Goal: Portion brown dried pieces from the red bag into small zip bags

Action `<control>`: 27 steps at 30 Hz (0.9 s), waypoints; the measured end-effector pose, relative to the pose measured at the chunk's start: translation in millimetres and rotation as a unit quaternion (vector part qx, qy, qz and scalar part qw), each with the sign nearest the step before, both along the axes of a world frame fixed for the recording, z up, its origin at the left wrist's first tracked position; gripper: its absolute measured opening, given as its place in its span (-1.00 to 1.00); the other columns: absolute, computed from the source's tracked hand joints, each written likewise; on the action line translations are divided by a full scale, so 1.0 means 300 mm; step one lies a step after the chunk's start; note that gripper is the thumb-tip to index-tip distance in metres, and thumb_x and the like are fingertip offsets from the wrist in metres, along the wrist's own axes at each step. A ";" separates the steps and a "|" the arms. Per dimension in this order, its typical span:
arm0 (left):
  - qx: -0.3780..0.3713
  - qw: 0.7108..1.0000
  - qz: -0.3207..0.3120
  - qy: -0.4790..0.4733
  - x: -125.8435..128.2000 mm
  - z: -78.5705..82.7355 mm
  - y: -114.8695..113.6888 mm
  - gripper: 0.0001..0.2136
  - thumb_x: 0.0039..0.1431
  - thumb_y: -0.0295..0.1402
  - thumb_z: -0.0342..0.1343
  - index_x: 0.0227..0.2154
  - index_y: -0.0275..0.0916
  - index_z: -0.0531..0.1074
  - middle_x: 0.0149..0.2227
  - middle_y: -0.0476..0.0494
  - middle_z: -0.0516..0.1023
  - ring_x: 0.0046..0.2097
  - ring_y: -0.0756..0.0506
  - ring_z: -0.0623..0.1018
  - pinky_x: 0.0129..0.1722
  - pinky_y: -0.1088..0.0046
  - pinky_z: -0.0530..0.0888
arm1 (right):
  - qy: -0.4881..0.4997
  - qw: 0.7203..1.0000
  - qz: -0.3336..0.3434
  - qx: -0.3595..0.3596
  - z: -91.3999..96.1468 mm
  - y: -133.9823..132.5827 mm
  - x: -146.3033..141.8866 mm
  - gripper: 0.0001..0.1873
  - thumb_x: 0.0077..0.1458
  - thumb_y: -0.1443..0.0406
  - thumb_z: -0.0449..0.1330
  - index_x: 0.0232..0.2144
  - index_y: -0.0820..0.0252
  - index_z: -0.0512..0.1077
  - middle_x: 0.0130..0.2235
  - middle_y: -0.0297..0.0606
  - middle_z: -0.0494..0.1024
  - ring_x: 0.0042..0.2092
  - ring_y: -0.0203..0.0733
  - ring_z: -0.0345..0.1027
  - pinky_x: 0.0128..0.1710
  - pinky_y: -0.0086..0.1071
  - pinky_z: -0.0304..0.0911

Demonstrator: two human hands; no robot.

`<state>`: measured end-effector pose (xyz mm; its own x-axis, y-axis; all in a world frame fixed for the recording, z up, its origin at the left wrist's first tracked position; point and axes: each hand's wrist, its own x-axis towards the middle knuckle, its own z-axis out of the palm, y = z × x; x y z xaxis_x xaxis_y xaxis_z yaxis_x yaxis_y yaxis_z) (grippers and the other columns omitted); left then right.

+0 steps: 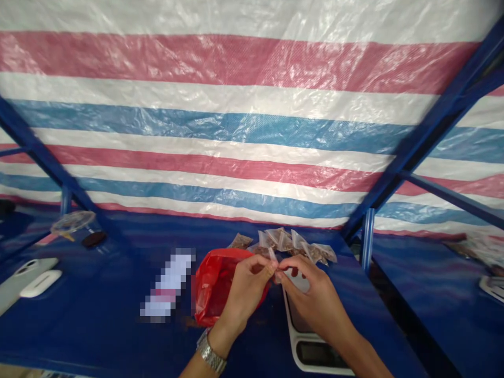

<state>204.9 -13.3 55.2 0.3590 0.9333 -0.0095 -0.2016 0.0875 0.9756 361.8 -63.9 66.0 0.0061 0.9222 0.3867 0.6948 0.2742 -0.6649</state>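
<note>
My left hand point(246, 291) and my right hand point(311, 296) meet at their fingertips, both pinching a small clear plastic sachet point(272, 257). Behind them lies a heap of similar sachets point(285, 242) with brown contents. A red plastic bag point(214, 286) sits just left of my left hand, partly hidden by it. Under my right hand is a white digital scale point(315, 354), with its platform mostly covered. A metal wristwatch point(211, 353) circles my left wrist.
A blurred-out white item point(167, 286) lies on the blue table point(118, 252) left of the bag. A phone point(23, 281), a white earbud case point(40, 283) and a dark object point(93, 239) are further left. A striped tarp point(252, 121) and blue metal frame bars point(413, 142) stand behind.
</note>
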 end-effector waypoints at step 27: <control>0.110 0.990 -0.047 0.072 0.032 0.024 -0.061 -0.75 0.42 -0.20 -0.02 -0.37 -0.20 0.30 -0.43 0.05 0.32 -0.38 0.02 0.30 -0.36 0.50 0.26 | 0.039 0.982 -0.153 0.105 0.018 0.001 0.008 -0.89 0.11 0.29 0.18 -0.46 0.09 0.37 -0.48 -0.44 0.37 -0.45 -0.28 0.24 -0.40 -0.40 0.18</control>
<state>214.5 -31.6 62.3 0.4551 0.8804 0.1332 -0.0595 -0.1192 0.9911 364.3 -63.7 71.5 0.3075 0.7726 0.5555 0.7150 0.1976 -0.6706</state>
